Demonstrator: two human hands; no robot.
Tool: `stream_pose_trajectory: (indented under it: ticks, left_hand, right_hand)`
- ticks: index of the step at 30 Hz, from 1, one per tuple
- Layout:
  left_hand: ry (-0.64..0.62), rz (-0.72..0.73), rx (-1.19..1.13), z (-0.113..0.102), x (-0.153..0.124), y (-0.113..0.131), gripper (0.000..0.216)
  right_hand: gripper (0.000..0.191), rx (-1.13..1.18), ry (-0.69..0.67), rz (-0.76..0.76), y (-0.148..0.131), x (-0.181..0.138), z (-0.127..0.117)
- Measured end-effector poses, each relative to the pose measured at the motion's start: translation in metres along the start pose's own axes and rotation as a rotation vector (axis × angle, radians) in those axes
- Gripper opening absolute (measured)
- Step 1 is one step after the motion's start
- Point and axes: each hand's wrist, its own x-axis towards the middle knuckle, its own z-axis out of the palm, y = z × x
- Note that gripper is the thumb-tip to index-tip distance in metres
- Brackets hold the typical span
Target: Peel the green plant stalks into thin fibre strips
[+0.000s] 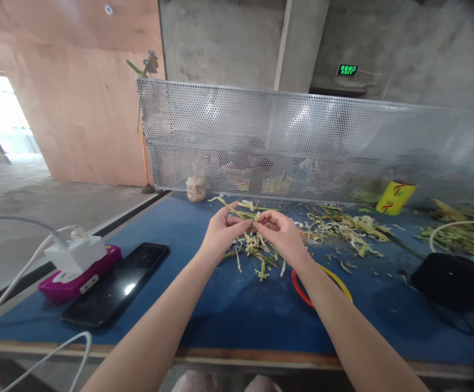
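Note:
Over the blue table (237, 321), my left hand (220, 231) and my right hand (281, 231) meet fingertip to fingertip. Both are closed in a pinch on a thin, pale yellow-green plant strip (242, 214); its exact kind is not clear. Right below the fingers lies a small heap of shredded plant pieces (257, 246). A red and yellow ring (302, 291) rests partly hidden under my right forearm. More peelings and fibres (343, 226) are scattered to the right of my right hand.
A black phone (118, 283) lies at left beside a purple power strip (79, 277) with a white plug adapter (75, 253). A perforated metal panel (302, 141) borders the back, near a jar (196, 188) and a yellow packet (395, 197). A black object (451, 280) sits right.

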Motion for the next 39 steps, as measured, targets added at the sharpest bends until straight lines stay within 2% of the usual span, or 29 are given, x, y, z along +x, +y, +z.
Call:
stream_pose_trajectory:
  ticks: [7, 14, 18, 22, 28, 31, 34, 37, 39]
  left_hand:
    - [0.020, -0.027, -0.033, 0.001, -0.001, -0.001, 0.060]
    - [-0.018, -0.101, -0.191, 0.003, -0.001, -0.002, 0.063]
    - [0.029, -0.114, -0.124, 0.004, -0.001, -0.002, 0.054]
    - [0.008, -0.155, -0.120, 0.004, -0.002, -0.002, 0.053]
    - [-0.109, -0.274, -0.312, 0.003, -0.005, 0.003, 0.050]
    - [-0.127, -0.274, -0.343, 0.001, -0.004, 0.004, 0.050]
    - [-0.058, -0.246, -0.360, -0.002, -0.001, 0.004, 0.054]
    - [-0.013, -0.225, -0.379, -0.003, 0.001, 0.003, 0.056]
    - [-0.006, -0.217, -0.385, -0.004, 0.001, 0.003, 0.056]
  right_hand:
    - [0.015, 0.007, 0.022, 0.060, -0.002, -0.001, 0.002]
    - [0.015, 0.022, -0.013, 0.086, -0.005, 0.001, -0.003]
    - [0.017, 0.039, -0.056, 0.164, 0.000, 0.001, -0.005]
    - [0.020, 0.034, -0.080, 0.195, 0.003, 0.001, -0.007]
    - [0.031, 0.011, 0.016, -0.015, 0.002, 0.002, -0.008]
    - [0.026, -0.088, 0.073, -0.086, 0.002, 0.000, -0.007]
    - [0.020, -0.370, 0.127, -0.322, 0.000, -0.004, -0.008]
    - [0.019, -0.751, 0.002, -0.550, -0.004, -0.008, -0.008]
    - [0.015, -0.936, -0.065, -0.591, -0.006, -0.011, -0.007]
